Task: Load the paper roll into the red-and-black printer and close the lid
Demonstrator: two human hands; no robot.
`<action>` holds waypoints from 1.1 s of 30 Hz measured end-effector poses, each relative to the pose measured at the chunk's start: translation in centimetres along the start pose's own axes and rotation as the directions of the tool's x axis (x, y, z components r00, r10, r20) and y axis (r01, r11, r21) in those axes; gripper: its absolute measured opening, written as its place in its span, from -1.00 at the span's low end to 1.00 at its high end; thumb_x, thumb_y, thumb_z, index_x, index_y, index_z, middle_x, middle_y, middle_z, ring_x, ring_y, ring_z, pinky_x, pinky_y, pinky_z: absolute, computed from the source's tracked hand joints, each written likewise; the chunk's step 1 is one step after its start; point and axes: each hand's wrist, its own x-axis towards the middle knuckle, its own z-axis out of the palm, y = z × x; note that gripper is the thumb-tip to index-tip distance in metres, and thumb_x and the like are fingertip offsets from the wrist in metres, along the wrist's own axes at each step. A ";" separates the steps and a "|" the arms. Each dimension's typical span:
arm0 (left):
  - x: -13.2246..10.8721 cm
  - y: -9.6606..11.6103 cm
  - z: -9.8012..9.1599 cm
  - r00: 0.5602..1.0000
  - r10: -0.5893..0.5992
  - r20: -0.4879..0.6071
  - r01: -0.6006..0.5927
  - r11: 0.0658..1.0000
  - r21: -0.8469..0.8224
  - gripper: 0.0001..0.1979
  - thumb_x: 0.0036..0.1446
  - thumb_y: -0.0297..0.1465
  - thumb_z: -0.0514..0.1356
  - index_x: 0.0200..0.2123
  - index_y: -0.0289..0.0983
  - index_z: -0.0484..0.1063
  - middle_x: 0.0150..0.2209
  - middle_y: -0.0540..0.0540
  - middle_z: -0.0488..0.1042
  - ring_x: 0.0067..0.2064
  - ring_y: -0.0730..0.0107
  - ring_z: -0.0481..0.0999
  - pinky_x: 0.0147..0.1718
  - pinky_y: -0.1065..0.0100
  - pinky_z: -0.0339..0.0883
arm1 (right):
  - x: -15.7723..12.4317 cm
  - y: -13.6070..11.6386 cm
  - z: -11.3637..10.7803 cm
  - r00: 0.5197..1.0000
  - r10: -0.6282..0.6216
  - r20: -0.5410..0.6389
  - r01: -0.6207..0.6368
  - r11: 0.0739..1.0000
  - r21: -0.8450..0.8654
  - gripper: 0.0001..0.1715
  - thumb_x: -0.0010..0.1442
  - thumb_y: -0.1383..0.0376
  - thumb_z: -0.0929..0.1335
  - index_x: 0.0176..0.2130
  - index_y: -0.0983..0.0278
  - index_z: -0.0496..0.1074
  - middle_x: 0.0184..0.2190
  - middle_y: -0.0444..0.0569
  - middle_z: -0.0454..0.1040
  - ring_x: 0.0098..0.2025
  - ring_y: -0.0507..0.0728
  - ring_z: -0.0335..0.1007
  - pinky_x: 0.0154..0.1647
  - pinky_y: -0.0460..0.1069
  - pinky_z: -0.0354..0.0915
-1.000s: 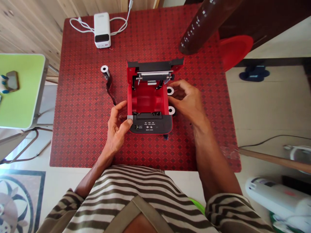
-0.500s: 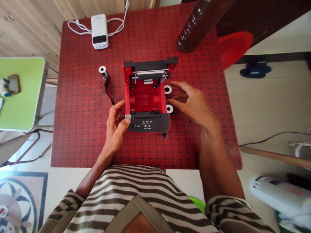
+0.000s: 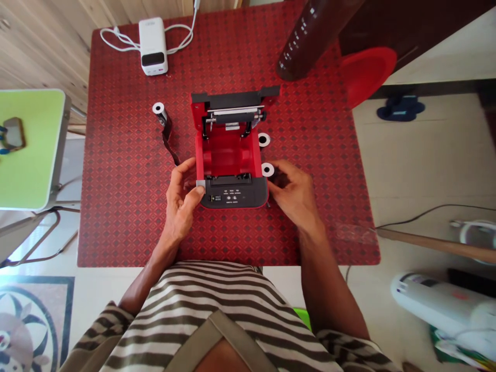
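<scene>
A red and black label printer [image 3: 234,194] stands on the table with its lid [image 3: 235,101] tilted up, showing a bare red paper bay [image 3: 227,155]. My left hand [image 3: 181,199] grips the printer's left front corner, thumb on top and fingers against the side. Two small paper rolls stand upright along its right side: a far roll [image 3: 264,139] and a near roll [image 3: 267,169]. Around the near one my right hand [image 3: 296,194] is curled, thumb below it by the printer's corner; its inner fingers are partly hidden. Left of the printer lies a partly unwound dark roll [image 3: 158,109].
The table [image 3: 127,206] has a red patterned cover. At its back are a white power bank [image 3: 153,46] with a cable and a tall dark bottle [image 3: 296,57]. A red stool [image 3: 368,72] stands beyond the right edge, and a green table [image 3: 31,155] at the left.
My right hand has moved nearer to me, from beside the two rolls to close around the near one. My left hand stays on the printer. The whole view has shifted slightly.
</scene>
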 end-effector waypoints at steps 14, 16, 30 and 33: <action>-0.5 -0.1 1.0 0.992 -0.118 -0.047 0.118 0.993 0.005 -0.28 0.55 0.26 0.50 0.53 0.03 0.62 0.40 -0.22 0.79 0.31 -0.15 0.83 0.27 -0.13 0.80 | -1.2 -10.4 -6.7 0.979 -0.103 0.179 0.076 0.986 0.150 -0.57 0.48 -0.12 0.69 0.23 -0.18 0.71 0.11 0.02 0.88 0.09 0.48 0.89 0.06 0.38 0.85; -0.7 -0.2 1.0 0.989 -0.141 -0.044 0.141 0.990 -0.017 -0.27 0.54 0.24 0.52 0.55 0.03 0.61 0.43 -0.23 0.76 0.37 -0.19 0.81 0.36 -0.20 0.77 | -0.2 -11.0 -6.0 0.959 -0.178 0.221 0.176 0.984 0.030 -0.58 0.47 -0.04 0.70 0.21 -0.17 0.68 0.08 -0.03 0.88 0.03 0.47 0.88 0.06 0.39 0.83; -1.0 1.3 1.2 0.977 -0.211 0.001 0.211 0.977 -0.039 -0.35 0.56 0.09 0.53 0.55 0.03 0.63 0.49 -0.26 0.68 0.45 -0.24 0.69 0.52 -0.31 0.63 | 3.0 -11.0 1.6 0.884 -0.367 0.291 0.467 0.652 -0.597 -0.88 0.61 0.29 0.50 0.01 0.05 0.71 -0.13 0.18 0.78 0.04 0.54 0.76 0.04 0.36 0.63; -1.0 1.4 1.1 0.976 -0.219 -0.004 0.219 0.975 -0.041 -0.35 0.56 0.07 0.53 0.56 0.02 0.63 0.48 -0.26 0.68 0.46 -0.25 0.67 0.53 -0.32 0.61 | 4.0 -10.7 2.0 0.872 -0.372 0.319 0.490 0.645 -0.586 -0.85 0.64 0.22 0.49 -0.02 0.05 0.74 -0.17 0.16 0.77 0.03 0.52 0.76 0.06 0.38 0.63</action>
